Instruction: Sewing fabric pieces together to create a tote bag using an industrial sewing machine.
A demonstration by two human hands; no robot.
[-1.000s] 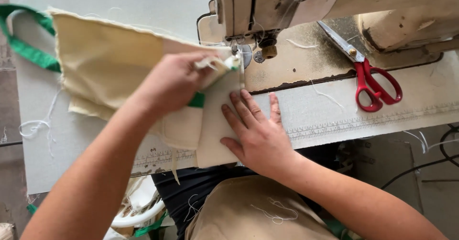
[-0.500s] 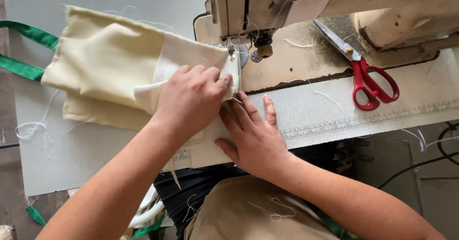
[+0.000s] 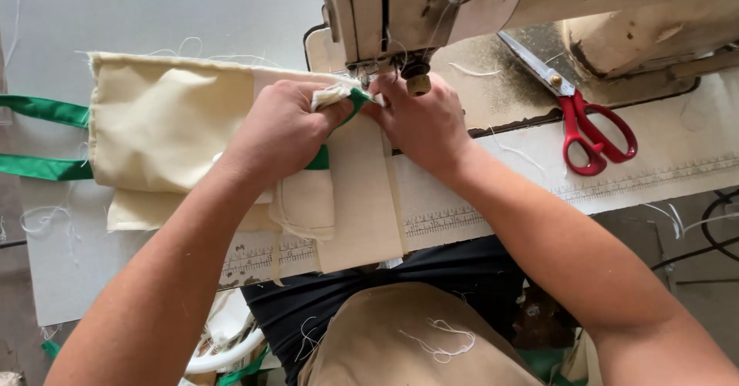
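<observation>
Green straps (image 3: 42,110) trail off left edge of bench (image 3: 115,278). Cream cloth bag (image 3: 169,116) lies flat left of sewing machine (image 3: 385,16). Left hand (image 3: 281,128) closed, pinching folded bag edge with green strap end by needle. Right hand (image 3: 423,120) pressed on cloth beside it, fingers curled. Red scissors (image 3: 589,124) lie right, well apart.

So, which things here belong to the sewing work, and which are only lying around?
In use:
- cream fabric bag
- green strap
- sewing machine
- left hand
- right hand

Lying about:
- red scissors
- loose threads
</observation>
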